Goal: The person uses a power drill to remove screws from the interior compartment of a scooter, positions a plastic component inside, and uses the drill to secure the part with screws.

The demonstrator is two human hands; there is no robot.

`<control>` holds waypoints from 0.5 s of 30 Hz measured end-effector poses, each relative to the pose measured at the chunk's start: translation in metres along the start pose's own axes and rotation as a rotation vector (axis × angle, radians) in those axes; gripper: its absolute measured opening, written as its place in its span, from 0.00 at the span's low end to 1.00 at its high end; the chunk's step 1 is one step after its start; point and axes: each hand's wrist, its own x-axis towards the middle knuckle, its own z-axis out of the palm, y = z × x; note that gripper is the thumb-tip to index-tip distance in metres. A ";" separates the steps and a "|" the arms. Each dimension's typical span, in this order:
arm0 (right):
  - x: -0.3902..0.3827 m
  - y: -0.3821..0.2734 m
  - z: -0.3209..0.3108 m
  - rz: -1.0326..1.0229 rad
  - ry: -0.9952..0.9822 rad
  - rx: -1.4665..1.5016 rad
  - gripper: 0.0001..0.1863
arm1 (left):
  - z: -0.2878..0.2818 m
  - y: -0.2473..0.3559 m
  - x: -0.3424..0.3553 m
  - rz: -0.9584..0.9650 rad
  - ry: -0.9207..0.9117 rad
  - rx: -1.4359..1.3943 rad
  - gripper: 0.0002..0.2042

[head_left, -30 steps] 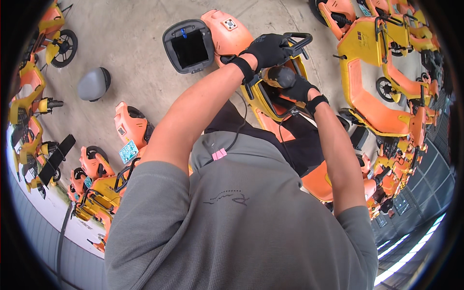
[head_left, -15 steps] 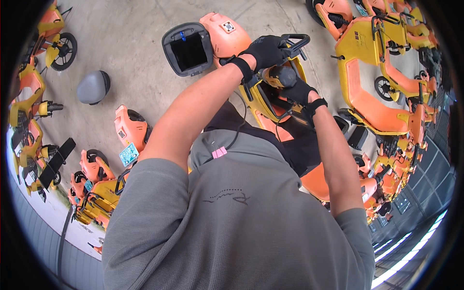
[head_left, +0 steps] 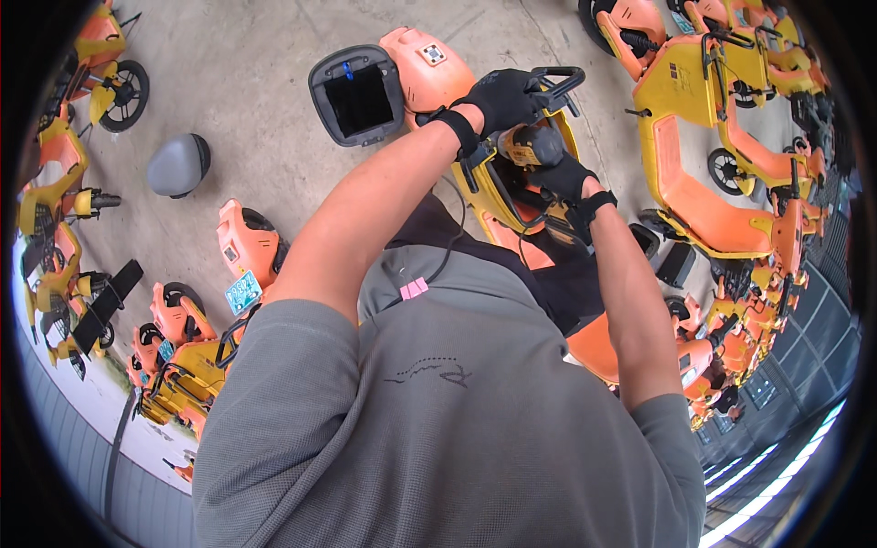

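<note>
In my gloved right hand [head_left: 565, 175] is a yellow and black cordless drill [head_left: 528, 146]. Its rounded rear faces up, and its battery end shows below my wrist; the tip is hidden. The drill sits over the yellow, black-rimmed front frame [head_left: 498, 187] of an orange and yellow scooter. My left hand [head_left: 502, 99], in a black glove, is closed beside the scooter's black loop-shaped bar [head_left: 562, 84]. What its curled fingers grip is hidden. Just left of that arm, a dark open seat base [head_left: 356, 95] adjoins the scooter's orange rear-looking body panel [head_left: 427, 68].
A detached grey saddle [head_left: 177, 165] lies on the concrete floor [head_left: 247, 55] to the left. Orange and yellow scooters [head_left: 703, 196] crowd the right side, and more scooters [head_left: 187, 365] stand at the left. A black cable [head_left: 457, 228] hangs by my waist.
My right hand has tilted the drill slightly, so more of its yellow body and battery end shows. My left hand stays in nearly the same place.
</note>
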 end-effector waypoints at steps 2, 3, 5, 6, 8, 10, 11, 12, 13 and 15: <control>0.004 0.008 0.001 -0.107 0.000 -0.034 0.17 | 0.001 0.000 0.001 0.008 0.006 0.010 0.14; 0.004 0.008 0.001 -0.107 0.000 -0.033 0.17 | 0.001 -0.001 0.001 0.014 0.014 0.018 0.15; 0.001 0.002 0.000 -0.047 -0.007 -0.008 0.18 | 0.001 -0.002 0.001 0.000 0.015 0.019 0.16; -0.003 -0.003 0.000 -0.048 -0.007 -0.007 0.18 | 0.001 -0.002 0.001 -0.013 0.016 0.019 0.17; -0.010 -0.009 0.000 -0.021 -0.028 -0.029 0.20 | 0.001 -0.003 0.002 0.000 0.022 0.021 0.17; -0.011 -0.005 0.001 -0.034 -0.033 -0.034 0.20 | 0.002 -0.005 0.003 0.014 0.029 0.021 0.18; -0.012 -0.005 0.002 -0.047 -0.037 -0.037 0.21 | 0.002 -0.005 0.003 0.026 0.037 0.025 0.18; -0.013 -0.004 0.003 -0.047 -0.038 -0.037 0.21 | 0.002 -0.006 0.003 0.038 0.045 0.030 0.18; -0.014 -0.005 0.003 -0.070 -0.031 -0.035 0.21 | 0.002 -0.006 0.003 0.038 0.046 0.030 0.18; -0.014 -0.005 0.004 -0.094 -0.023 -0.033 0.22 | 0.001 -0.003 0.002 0.014 0.044 0.018 0.18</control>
